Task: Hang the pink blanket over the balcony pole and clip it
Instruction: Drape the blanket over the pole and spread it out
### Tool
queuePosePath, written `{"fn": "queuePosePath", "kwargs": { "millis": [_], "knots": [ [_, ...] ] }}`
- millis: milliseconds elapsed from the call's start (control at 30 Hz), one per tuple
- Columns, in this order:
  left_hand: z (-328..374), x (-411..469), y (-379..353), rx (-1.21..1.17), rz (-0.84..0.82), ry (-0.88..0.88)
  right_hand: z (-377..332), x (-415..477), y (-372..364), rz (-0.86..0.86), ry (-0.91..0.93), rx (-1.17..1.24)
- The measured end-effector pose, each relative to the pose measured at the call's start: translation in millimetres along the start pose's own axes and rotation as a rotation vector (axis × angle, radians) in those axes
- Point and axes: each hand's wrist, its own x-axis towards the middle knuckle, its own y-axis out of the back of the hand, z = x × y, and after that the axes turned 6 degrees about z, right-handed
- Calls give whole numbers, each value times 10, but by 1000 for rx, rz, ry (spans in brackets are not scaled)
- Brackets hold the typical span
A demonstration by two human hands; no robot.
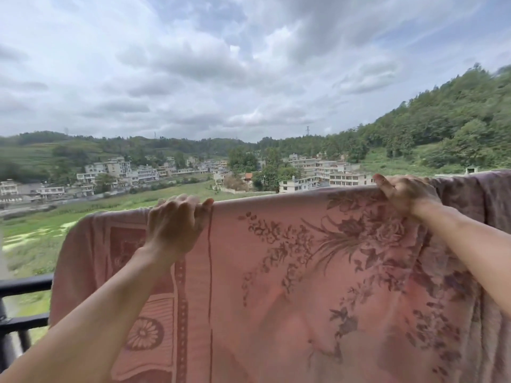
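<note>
A pink blanket (276,272) with a dark floral pattern hangs draped in front of me, its top fold running from lower left up to the right. The pole under that fold is hidden by the cloth. My left hand (174,225) grips the top fold near the blanket's left part, fingers curled over the far side. Further right and higher, my right hand (401,193) grips the same fold, its fingers also hooked over it. No clip is in view.
A black balcony railing (25,286) shows at the lower left, beside the blanket's left edge. Beyond the fold lie open air, a green field, village houses and wooded hills. A darker stretch of cloth (486,197) continues at the far right.
</note>
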Motion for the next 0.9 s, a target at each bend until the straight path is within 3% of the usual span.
{"fn": "queuePosePath", "kwargs": {
  "millis": [167,300,367,467,600,700,900],
  "knots": [
    [618,-34,-147,54,7,112,173,46,-82,35,159,60],
    [1799,30,-396,-97,53,-34,390,-170,-41,23,436,266],
    [2302,129,-499,-168,52,-98,594,-209,47,133,491,331],
    [3120,343,-663,-282,42,-145,1218,-33,236,247,347,275],
    [3896,511,-960,-317,-66,-205,1973,264,237,87,112,226],
    [4083,553,-1240,-236,-130,-174,2349,439,166,71,167,92],
    [3957,606,-1405,-136,15,-163,3136,898,145,121,58,-19]
  ]
}}
